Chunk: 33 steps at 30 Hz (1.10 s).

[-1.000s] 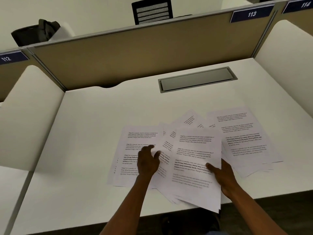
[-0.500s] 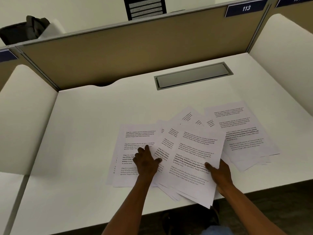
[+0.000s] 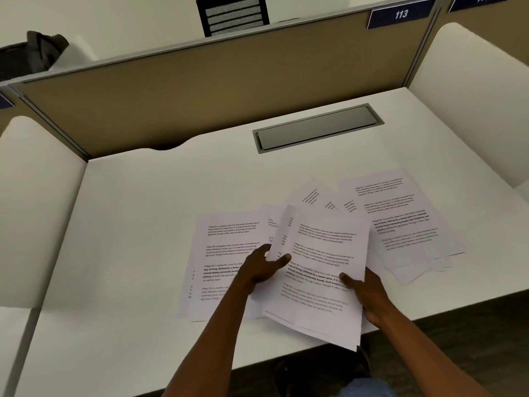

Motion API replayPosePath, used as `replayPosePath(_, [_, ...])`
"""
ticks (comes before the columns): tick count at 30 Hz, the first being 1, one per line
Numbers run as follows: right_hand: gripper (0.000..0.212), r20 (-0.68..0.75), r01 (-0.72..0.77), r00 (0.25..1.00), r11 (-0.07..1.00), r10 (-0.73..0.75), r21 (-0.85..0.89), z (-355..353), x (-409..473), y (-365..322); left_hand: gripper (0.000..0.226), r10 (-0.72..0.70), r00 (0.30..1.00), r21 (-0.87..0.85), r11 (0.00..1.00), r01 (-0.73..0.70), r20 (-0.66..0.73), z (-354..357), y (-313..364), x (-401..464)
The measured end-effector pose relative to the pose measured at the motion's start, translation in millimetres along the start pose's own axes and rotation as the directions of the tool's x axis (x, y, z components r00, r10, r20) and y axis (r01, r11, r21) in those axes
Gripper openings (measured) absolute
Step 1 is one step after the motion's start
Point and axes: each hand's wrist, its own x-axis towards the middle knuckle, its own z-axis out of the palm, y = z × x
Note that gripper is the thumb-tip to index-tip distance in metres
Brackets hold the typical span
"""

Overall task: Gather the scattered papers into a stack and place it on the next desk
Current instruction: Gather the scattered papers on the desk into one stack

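Papers [image 3: 320, 270] overlap between both hands [image 3: 259, 269], apparently overhanging desk [image 3: 137, 224] edge.

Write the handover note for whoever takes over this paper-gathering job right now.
Left hand: gripping the left edge of the middle bundle, thumb on top.
Right hand: holding the bundle's right edge, thumb on the page.
Papers: the bundle is tilted up, overhanging the desk front edge. Loose sheets lie flat to the left; more are fanned out to the right.
Done: one partial bundle gathered.
Left: collect both side groups, square the stack, move it to the next desk.
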Motion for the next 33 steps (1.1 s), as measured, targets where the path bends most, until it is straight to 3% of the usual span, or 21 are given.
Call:
replayPosePath(3, [0.035,0.023,-0.019,1.0,1.0,0.019,-0.018,2.7,1.2,2.9,0.091,-0.045,0.996,-0.07,0.996,0.05,0.075,1.9,4.4,0.3])
replayPosePath(9, [0.043,0.047,0.01,0.999,0.999,-0.008,-0.053,6.6,-2.2,1.2,0.074,0.034,0.993,-0.172,0.985,-0.014,0.112,14.5,3.6,-5.8])
replayPosePath(14, [0.049,-0.143,0.076,0.983,0.97,-0.111,-0.232,4.6,-6.6,-6.0,0.067,0.156,0.981,-0.313,0.943,-0.115,0.111,22.7,1.9,-20.9])
replayPosePath(18, [0.058,-0.093,0.104,0.989,0.99,-0.112,-0.095,-1.0,-7.0,-19.8,0.058,0.19,0.965,-0.6,0.798,-0.044,0.181,21.9,-2.9,-33.6])
replayPosePath(21, [0.047,-0.018,0.062,0.998,0.998,-0.062,0.033,-4.7,-4.5,-30.5,0.051,0.168,0.963,-0.69,0.723,0.025,0.211,23.4,-6.7,-34.3])
replayPosePath(25, [0.035,0.093,0.016,0.995,0.995,-0.026,0.101,-3.5,0.8,-35.8,0.044,0.118,0.984,-0.651,0.759,-0.004,0.131,30.2,-7.2,-35.1])
replayPosePath(28, [0.034,0.109,0.044,0.993,0.999,-0.047,0.027,6.8,0.7,-33.2,0.053,0.128,0.99,-0.564,0.822,-0.074,0.057,35.7,-9.1,-38.4])
replayPosePath(33, [0.053,0.168,0.128,0.981,0.976,-0.098,-0.178,12.6,0.8,-24.2,0.058,0.135,0.991,-0.586,0.803,-0.103,0.011,32.4,-15.5,-42.7])
